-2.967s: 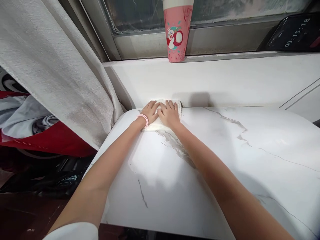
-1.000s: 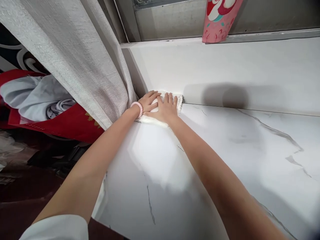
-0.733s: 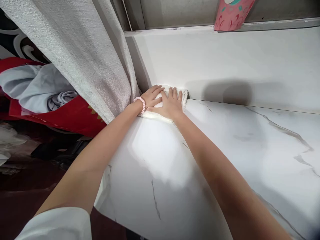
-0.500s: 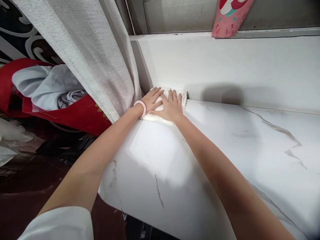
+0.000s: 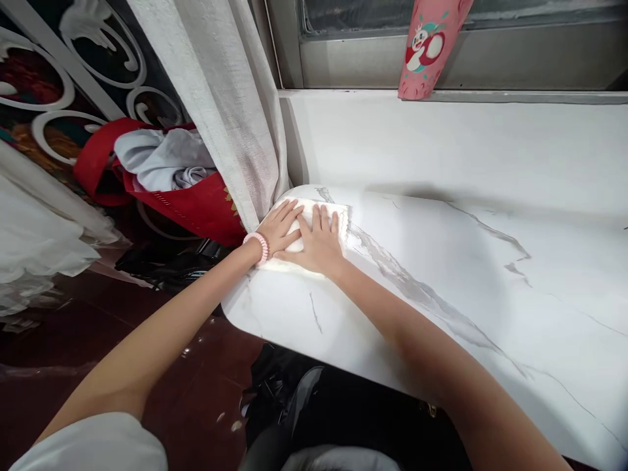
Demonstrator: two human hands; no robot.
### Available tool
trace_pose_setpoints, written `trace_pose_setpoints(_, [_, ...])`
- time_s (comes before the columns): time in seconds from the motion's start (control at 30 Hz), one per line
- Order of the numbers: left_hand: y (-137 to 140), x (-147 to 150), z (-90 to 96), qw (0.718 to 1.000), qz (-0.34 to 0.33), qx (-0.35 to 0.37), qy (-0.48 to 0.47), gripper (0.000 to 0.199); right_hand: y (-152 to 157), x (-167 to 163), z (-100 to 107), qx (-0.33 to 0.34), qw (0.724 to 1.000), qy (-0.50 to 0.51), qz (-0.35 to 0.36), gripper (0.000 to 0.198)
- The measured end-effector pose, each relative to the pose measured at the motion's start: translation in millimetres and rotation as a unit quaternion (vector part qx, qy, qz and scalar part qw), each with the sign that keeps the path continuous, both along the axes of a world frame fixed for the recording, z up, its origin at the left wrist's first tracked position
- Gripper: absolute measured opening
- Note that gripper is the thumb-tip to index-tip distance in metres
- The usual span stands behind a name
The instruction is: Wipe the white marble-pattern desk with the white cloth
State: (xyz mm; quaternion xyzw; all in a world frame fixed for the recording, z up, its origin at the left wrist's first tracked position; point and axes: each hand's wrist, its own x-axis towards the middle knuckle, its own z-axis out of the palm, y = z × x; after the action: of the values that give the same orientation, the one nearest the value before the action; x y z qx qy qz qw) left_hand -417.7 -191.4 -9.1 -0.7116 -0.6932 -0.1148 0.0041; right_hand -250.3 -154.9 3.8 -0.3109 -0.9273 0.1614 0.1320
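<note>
I see the left hand [image 5: 275, 232] and right hand [image 5: 321, 247] lying flat, fingers spread, on the white cloth [image 5: 296, 246], clenching nothing. It sits near the frame's centre, on the marbled table [image 5: 490, 261]. The curtain [image 5: 235, 85] hangs upper left, the pink cup [image 5: 429, 55] stands upper right. I judge this a wiping stroke; the next move calls for even palm pressure.

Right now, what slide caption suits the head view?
Left hand and right hand rest flat on a white cloth atop a marbled table.
</note>
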Motion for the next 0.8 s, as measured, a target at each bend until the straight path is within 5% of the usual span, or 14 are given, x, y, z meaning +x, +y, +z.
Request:
trace_pose_setpoints(0.23, [-87.7,52.5,1.0,0.995,0.093,-0.008,0.017,0.065,-56.9,42.4,4.0,-0.022,0.995,0.015,0.092,0.107])
trace_pose_setpoints(0.43, [-136.0,107.3,-0.4,0.991,0.134,0.015,0.007,0.063,-86.9,86.3,4.5,-0.036,0.989,0.025,0.145,0.109])
trace_pose_setpoints(0.6, [-143.8,143.1,-0.9,0.991,0.133,0.021,0.001,0.064,-92.0,118.4,2.4,-0.031,0.987,0.027,0.153,0.108])
trace_pose_setpoints(0.8, [-119.0,151.2,2.9,0.995,0.102,-0.021,-0.002,0.068,-78.7,131.5,0.3,-0.015,0.991,0.023,0.129,0.106])
